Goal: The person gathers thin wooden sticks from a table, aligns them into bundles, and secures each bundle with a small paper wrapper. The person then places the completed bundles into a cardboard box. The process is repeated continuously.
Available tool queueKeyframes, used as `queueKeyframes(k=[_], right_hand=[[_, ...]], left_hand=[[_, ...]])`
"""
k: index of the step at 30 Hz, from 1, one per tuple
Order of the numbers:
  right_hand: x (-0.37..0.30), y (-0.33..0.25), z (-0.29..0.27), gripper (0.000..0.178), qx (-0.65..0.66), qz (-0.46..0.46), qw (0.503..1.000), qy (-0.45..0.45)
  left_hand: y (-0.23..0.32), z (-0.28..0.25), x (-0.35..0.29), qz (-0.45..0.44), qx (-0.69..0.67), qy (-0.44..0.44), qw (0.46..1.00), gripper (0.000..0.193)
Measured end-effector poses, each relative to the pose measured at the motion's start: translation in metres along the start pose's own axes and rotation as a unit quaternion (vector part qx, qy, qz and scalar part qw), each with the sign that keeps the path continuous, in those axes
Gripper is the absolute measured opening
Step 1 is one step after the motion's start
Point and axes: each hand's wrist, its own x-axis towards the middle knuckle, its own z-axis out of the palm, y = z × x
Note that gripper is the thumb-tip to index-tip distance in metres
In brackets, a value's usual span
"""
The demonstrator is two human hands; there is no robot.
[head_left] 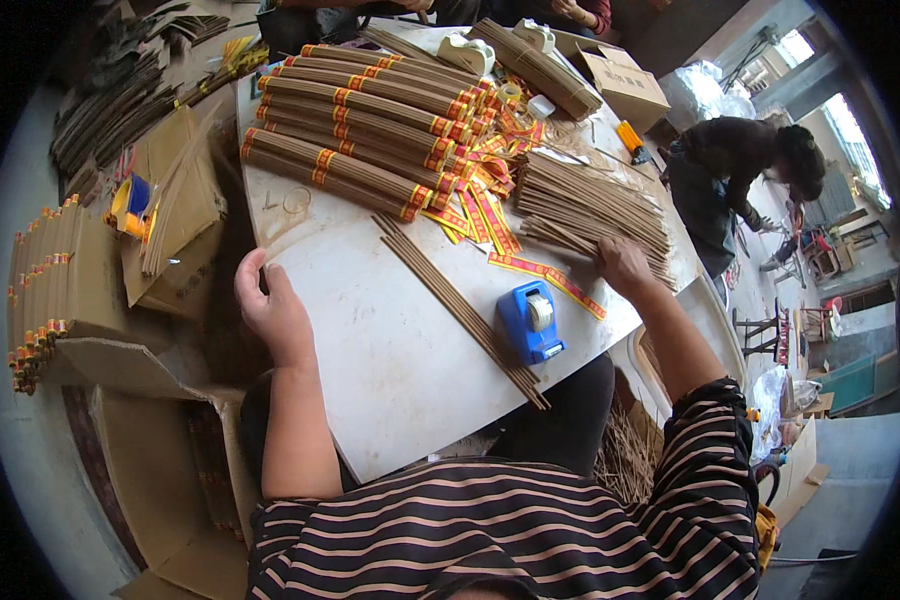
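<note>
My left hand point(270, 308) is at the table's left edge, fingers curled and thumb apart, with nothing in it. On the right, my right hand point(626, 268) has its fingers closed at the near edge of a loose pile of brown incense sticks point(592, 205); the fingertips are partly hidden. A few thin incense sticks point(460, 312) lie slanting across the middle of the table. Beside them stands a blue tape dispenser point(532, 322) with a roll of clear tape. Red-and-yellow paper strips point(485, 215) lie scattered between the loose pile and the banded incense bundles point(355, 120).
Cardboard boxes point(175, 480) stand at the left, with more banded bundles point(45, 290) behind. White tape dispensers point(467, 53) and a carton point(625, 85) are at the table's far end. A person point(735, 175) bends over at the right; others sit across the white table point(390, 400).
</note>
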Motion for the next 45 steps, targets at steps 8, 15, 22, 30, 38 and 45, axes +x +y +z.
queueKeyframes(k=[8,15,22,30,38,45], right_hand=[[-0.002,0.001,-0.012,0.017,0.001,-0.015,0.997,-0.079],[0.001,-0.004,-0.019,0.017,-0.029,-0.029,0.998,-0.038],[0.004,0.005,0.0,0.013,0.0,-0.057,0.997,0.044],[0.005,-0.004,-0.013,0.019,-0.01,-0.058,0.998,-0.005],[0.01,-0.005,-0.009,0.017,0.005,-0.007,0.997,-0.074],[0.01,-0.007,-0.008,0.016,0.003,0.006,0.999,-0.038]], left_hand=[[-0.002,-0.001,0.002,-0.009,-0.032,0.006,0.999,0.026],[0.0,-0.001,0.002,-0.002,-0.02,0.008,1.0,0.025],[-0.002,-0.001,0.002,-0.007,-0.043,0.004,0.999,0.023],[0.0,-0.001,0.002,-0.017,-0.064,-0.001,0.998,0.022],[0.004,0.0,0.0,-0.033,-0.055,-0.008,0.998,0.022],[0.006,0.0,0.0,-0.023,-0.08,-0.019,0.996,0.02]])
